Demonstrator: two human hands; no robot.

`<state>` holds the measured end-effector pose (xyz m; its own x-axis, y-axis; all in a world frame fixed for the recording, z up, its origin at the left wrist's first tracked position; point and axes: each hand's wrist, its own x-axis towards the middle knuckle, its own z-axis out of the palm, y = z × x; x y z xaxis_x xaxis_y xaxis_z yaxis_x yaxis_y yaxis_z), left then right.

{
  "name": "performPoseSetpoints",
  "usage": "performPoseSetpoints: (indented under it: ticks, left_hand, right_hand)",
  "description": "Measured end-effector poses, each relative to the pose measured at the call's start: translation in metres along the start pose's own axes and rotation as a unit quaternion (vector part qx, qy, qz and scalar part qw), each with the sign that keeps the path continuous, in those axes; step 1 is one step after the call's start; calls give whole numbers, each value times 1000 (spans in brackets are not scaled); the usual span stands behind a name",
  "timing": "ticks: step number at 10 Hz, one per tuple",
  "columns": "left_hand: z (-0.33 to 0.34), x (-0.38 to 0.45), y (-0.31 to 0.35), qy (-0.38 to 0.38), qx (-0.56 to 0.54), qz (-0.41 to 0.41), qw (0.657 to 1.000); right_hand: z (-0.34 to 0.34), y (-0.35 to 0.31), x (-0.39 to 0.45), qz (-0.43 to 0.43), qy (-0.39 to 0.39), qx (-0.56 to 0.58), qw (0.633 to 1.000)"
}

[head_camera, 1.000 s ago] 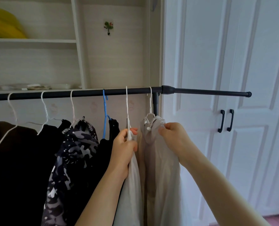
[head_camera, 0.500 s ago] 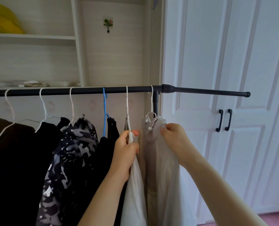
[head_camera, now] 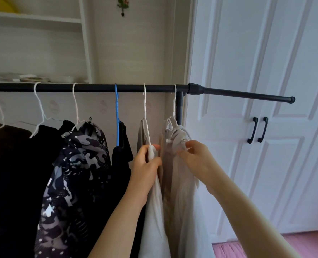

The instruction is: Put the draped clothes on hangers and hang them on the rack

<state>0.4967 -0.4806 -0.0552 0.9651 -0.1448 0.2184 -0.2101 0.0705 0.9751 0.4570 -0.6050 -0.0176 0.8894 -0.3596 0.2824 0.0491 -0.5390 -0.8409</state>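
Note:
A black rack bar (head_camera: 98,88) runs across the view and carries several hangers with clothes. My left hand (head_camera: 146,161) grips the shoulder of a white garment (head_camera: 154,211) where it sits on a white hanger (head_camera: 145,108). Just to the right hangs a beige garment (head_camera: 180,183) on another white hanger (head_camera: 175,105). My right hand (head_camera: 197,155) pinches the fabric of that beige garment near its collar. Both garments hang straight down from the bar.
Left of my hands hang a black top on a blue hanger (head_camera: 117,116), a camouflage garment (head_camera: 80,174) and dark clothes (head_camera: 11,174). White cupboard doors with black handles (head_camera: 257,129) stand right, behind the bar's free end (head_camera: 292,100). Shelves (head_camera: 33,17) lie behind.
The camera has tilted down, so the rack sits higher in view. My right hand has slid slightly lower on the beige garment; my left hand keeps its grip.

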Motion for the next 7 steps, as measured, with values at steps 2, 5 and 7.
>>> performPoseSetpoints:
  ticks: [2,5,7]
  left_hand:
    - [-3,2,-8,19,-29,19,999]
    - [-46,-30,-3,-32,34,7,999]
    - [-101,-83,11,-88,12,5,996]
  right_hand:
    - [4,0,-3,-25,19,-22,999]
    - [25,-29,-62,-87,117,-153,977]
    - [60,-57,-125,-94,127,-140,977]
